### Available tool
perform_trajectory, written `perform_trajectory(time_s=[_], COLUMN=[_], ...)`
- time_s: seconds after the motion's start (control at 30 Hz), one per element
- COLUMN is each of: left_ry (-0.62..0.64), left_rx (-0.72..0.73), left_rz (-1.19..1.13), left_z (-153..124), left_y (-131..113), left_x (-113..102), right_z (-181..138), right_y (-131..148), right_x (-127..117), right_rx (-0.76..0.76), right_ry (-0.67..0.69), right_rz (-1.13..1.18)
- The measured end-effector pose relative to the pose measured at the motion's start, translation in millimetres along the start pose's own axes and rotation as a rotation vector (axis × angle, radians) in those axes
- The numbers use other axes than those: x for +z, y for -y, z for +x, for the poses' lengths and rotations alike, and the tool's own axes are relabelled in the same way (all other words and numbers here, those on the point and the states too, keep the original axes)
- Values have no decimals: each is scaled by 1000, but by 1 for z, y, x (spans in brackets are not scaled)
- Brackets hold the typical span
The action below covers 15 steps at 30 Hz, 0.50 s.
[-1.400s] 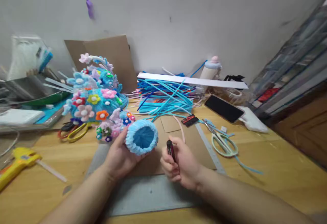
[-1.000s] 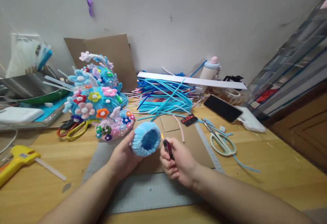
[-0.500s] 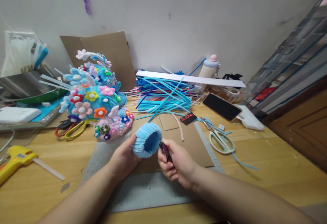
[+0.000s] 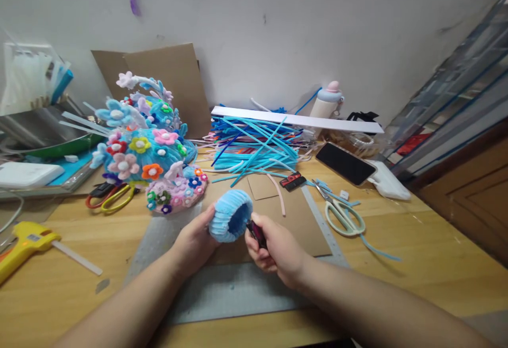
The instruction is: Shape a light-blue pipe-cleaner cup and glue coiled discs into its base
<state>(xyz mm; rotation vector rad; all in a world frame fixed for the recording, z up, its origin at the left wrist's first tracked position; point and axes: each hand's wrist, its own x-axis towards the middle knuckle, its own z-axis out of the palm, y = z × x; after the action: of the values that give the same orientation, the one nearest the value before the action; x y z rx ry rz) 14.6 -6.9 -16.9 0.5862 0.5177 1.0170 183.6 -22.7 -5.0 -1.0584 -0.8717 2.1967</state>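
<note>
Everything here hangs on how the blue ribbed cup sits against the dark lighter. The cup is in the left hand, raised over the tabletop and tilted, its axis running roughly from 9 o'clock to between 3 and 4 o'clock, so the opening faces the right hand. Left thumb and fingers are closed around the cup's wall from the 8 o'clock side; those behind and beneath it are partly hidden. The right fingers are curled tight around the lighter, whose long axis leans up toward 10 or 11 o'clock, its head right at the near edge of the cup's mouth. From the right fingers, then, the cup lies at about 10 o'clock, and of the 2 hands the left is in contact with it while the right is just beside it. I cannot tell whether the lighter's head touches the rim, and no flame can be made out. Under both hands lie the cardboard sheet and the grey mat. From the right hand, the scissors rest near 2 o'clock; from the cup, the pile of fuzzy stems is near 1 o'clock.
</note>
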Motion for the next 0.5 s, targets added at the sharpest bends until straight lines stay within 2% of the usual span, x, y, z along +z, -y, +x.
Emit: perform_trajectory(time_s=[0.13, 0.5], left_ry=[-36, -37], left_rx=[2, -5], left_rz=[35, 9], left_z=[-1, -1], left_y=[0, -2], left_x=[1, 3], right_z=[0, 2], right_y=[-4, -4], right_x=[2, 2], right_rx=[-99, -114], right_ry=[-28, -80], right_rz=[-77, -251])
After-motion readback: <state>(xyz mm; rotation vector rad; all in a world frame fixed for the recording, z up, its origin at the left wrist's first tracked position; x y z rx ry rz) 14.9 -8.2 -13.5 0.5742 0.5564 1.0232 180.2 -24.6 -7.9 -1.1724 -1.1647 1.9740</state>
